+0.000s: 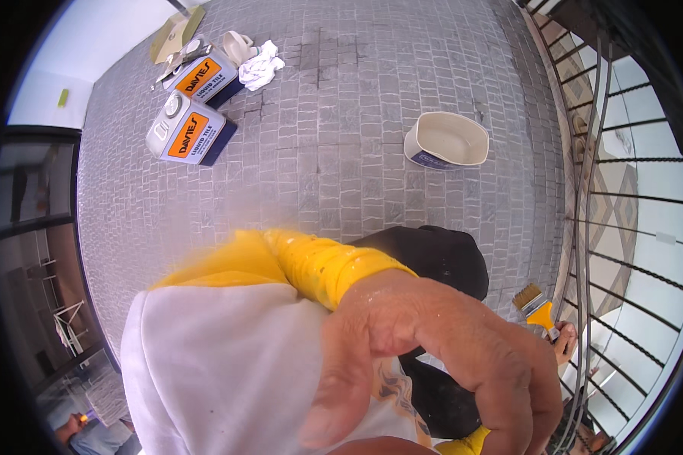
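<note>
Gray paving [341, 174] surrounds a tub [451, 140]; to its lower right, a worker's right hand [565, 343] grips a brush [539, 309]. Below the tub, the left hand [482, 356] bends, its fingers' hold impossible to tell.

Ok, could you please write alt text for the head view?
The person's left hand looms large in front, while the right hand, at far right, holds a paintbrush. Beyond, two rectangular cans and a beige tub stand on grey paving.
</note>
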`<state>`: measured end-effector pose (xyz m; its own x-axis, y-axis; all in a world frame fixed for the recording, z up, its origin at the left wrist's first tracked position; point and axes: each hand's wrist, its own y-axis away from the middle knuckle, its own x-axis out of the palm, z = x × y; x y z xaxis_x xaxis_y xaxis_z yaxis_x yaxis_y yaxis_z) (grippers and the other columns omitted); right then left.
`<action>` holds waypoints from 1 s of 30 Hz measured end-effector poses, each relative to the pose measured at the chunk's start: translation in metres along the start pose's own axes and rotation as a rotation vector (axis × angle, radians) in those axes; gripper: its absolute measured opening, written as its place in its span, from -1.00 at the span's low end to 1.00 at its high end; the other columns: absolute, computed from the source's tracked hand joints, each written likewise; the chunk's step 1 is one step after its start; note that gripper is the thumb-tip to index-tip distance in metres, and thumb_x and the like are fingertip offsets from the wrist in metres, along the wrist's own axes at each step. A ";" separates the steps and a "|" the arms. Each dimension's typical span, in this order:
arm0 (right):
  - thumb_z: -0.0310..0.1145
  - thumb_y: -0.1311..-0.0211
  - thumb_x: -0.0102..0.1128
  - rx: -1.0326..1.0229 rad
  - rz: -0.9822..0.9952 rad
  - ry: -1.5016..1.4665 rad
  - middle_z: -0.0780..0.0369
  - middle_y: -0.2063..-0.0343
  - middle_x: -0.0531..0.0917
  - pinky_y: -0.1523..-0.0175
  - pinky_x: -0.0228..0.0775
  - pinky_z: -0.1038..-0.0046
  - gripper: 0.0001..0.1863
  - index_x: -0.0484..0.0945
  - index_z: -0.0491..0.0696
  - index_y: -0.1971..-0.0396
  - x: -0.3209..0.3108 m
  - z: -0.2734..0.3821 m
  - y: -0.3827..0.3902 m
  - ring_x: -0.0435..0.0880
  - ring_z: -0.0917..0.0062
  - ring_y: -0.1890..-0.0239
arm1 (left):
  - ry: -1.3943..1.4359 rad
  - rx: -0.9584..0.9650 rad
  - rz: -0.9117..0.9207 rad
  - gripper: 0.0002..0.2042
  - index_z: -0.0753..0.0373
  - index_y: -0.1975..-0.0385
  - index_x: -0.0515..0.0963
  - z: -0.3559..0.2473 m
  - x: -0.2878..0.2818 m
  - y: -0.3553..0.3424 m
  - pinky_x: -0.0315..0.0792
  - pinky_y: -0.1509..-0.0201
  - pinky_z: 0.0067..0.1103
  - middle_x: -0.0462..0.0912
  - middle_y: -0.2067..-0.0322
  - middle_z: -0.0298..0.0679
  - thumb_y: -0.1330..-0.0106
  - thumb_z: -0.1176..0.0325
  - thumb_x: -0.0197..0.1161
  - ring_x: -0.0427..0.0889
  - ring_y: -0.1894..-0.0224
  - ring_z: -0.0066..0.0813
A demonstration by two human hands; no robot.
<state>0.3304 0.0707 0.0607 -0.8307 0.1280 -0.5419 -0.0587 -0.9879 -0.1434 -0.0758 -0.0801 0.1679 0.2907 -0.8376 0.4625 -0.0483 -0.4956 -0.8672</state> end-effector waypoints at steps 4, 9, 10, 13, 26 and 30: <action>-0.04 -0.40 0.11 -0.172 0.025 0.110 0.30 0.42 0.48 0.09 0.24 0.47 -0.59 0.53 -0.14 0.38 0.031 -0.017 -0.023 0.43 0.56 0.28 | 0.006 0.038 -0.013 -0.46 0.44 0.00 0.49 -0.010 0.026 -0.003 0.35 -0.20 -0.27 0.57 0.02 0.01 -0.34 0.00 0.25 0.55 -0.01 -0.19; 0.00 -0.35 0.13 0.048 0.042 0.070 0.34 0.42 0.49 0.21 0.27 0.48 -0.61 0.53 -0.07 0.39 0.061 -0.038 -0.024 0.45 0.58 0.28 | -0.122 0.093 -0.042 -0.51 0.43 0.08 0.52 -0.004 0.050 0.008 0.35 -0.15 -0.23 0.57 0.06 0.03 -0.34 0.02 0.23 0.56 0.04 -0.17; 0.00 -0.34 0.12 0.036 0.056 0.093 0.38 0.43 0.48 0.24 0.24 0.51 -0.63 0.53 -0.03 0.39 0.064 -0.041 -0.022 0.46 0.61 0.30 | -0.134 0.104 -0.055 -0.52 0.42 0.10 0.52 -0.003 0.048 0.008 0.35 -0.14 -0.22 0.57 0.07 0.03 -0.34 0.03 0.23 0.56 0.06 -0.16; 0.03 -0.32 0.13 0.009 0.097 0.119 0.39 0.42 0.50 0.27 0.20 0.54 -0.62 0.54 -0.02 0.39 0.060 -0.045 -0.019 0.46 0.63 0.30 | -0.142 0.144 -0.110 -0.55 0.42 0.15 0.54 0.001 0.040 0.004 0.35 -0.12 -0.19 0.58 0.10 0.03 -0.34 0.04 0.22 0.56 0.09 -0.15; -0.02 -0.34 0.23 -0.074 0.405 0.401 0.17 0.35 0.65 0.11 0.45 0.46 -0.53 0.61 -0.21 0.14 0.053 -0.032 -0.001 0.58 0.52 0.25 | -0.126 0.120 -0.396 -0.63 0.38 0.38 0.61 0.023 0.004 0.009 0.36 -0.01 -0.07 0.59 0.21 0.06 -0.33 0.10 0.18 0.58 0.24 -0.09; -0.05 -0.33 0.27 -0.089 0.493 0.629 0.13 0.39 0.68 0.13 0.48 0.46 -0.50 0.61 -0.24 0.06 0.049 0.018 0.001 0.60 0.50 0.36 | -0.090 0.094 -0.417 -0.63 0.37 0.45 0.64 0.002 0.013 0.021 0.36 0.03 -0.03 0.59 0.25 0.07 -0.33 0.12 0.17 0.59 0.28 -0.07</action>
<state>0.2797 0.0748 0.0493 -0.2805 -0.2702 -0.9210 0.3002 -0.9361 0.1832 -0.0707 -0.1012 0.1549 0.3495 -0.5444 0.7626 0.1772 -0.7608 -0.6244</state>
